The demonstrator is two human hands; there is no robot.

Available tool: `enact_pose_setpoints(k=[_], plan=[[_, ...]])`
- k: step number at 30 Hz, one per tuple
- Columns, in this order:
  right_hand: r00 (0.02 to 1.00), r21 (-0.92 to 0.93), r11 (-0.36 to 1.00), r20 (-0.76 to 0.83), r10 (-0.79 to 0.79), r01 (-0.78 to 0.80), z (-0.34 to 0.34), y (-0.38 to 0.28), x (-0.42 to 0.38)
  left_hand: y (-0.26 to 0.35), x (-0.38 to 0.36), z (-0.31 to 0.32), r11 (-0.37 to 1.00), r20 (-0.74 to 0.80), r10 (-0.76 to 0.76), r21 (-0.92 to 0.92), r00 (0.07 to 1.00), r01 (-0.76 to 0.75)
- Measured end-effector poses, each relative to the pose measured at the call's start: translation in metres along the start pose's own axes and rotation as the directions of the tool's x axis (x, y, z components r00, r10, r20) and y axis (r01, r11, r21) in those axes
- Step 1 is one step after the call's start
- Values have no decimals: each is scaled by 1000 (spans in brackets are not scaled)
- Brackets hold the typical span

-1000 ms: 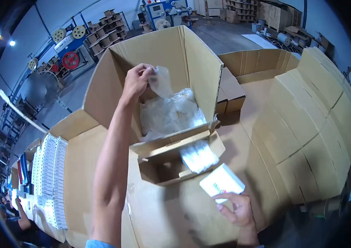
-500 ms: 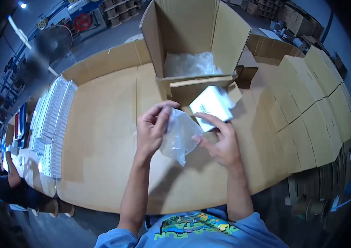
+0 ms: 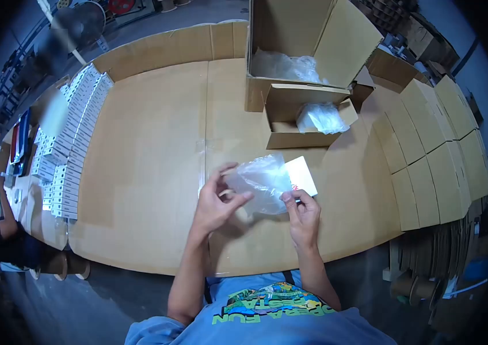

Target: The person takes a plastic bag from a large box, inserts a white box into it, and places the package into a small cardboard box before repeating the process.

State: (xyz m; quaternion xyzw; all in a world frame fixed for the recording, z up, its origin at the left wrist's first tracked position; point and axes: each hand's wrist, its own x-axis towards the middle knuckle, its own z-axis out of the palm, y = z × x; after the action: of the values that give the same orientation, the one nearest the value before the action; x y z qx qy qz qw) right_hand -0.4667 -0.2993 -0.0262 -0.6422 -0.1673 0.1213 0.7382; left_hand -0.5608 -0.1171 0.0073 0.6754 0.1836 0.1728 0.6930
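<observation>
A clear plastic bag is spread out between my two hands, over the table. My right hand pinches its lower right edge between thumb and fingers. Just above those fingertips is a flat white box with red print, its left side overlapped by the bag. My left hand has thumb and fingers apart, with the bag's left edge close to the fingertips.
Past the hands stands a small open carton with a plastic bundle in it. Behind it is a large carton holding plastic bags. Stacked white boxes line the left; brown cartons fill the right. A person is at far left.
The white box has come away from the small carton, toward me, and now lies beside the bag. My left fingers have spread; my right hand has moved down to the bag's edge. The view has shifted.
</observation>
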Motion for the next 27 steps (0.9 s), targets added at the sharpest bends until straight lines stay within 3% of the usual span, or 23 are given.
enact_pose_setpoints(k=[4, 8, 11, 12, 15, 16, 19, 23, 27], plan=[[999, -21, 999, 16, -34, 34, 0, 13, -10, -36, -3, 10, 986, -165, -1, -167, 986, -27], [991, 2, 999, 122, 47, -47, -11, 20, -20, -38, -13, 13, 997, -252, -53, -60, 966, 39], [976, 72, 983, 149, 159, -172, -6, 8, -23, -37, -15, 22, 997, -285, -1, -74, 959, -20], [971, 67, 987, 198, 130, -146, -7, 7, -21, -39, -14, 23, 998, -280, -5, -57, 960, -11], [949, -207, 949, 159, 272, -237, -11, -4, -23, -43, -15, 13, 997, -271, -72, -27, 960, 67], [979, -133, 982, 134, 154, -137, -8, 1, -24, -49, -14, 4, 998, -261, -30, 54, 965, 45], [989, -82, 993, 112, 92, -83, -8, 10, -24, -20, -9, 16, 886, -348, 411, 368, 843, -280], [996, -113, 993, 84, 39, -30, -8, 24, -23, 2, -11, 12, 564, -10, 627, 697, 779, -444], [998, -192, 981, 62, -6, 17, -8, 24, -23, 3, -5, 16, 497, 74, 622, 732, 780, -466]])
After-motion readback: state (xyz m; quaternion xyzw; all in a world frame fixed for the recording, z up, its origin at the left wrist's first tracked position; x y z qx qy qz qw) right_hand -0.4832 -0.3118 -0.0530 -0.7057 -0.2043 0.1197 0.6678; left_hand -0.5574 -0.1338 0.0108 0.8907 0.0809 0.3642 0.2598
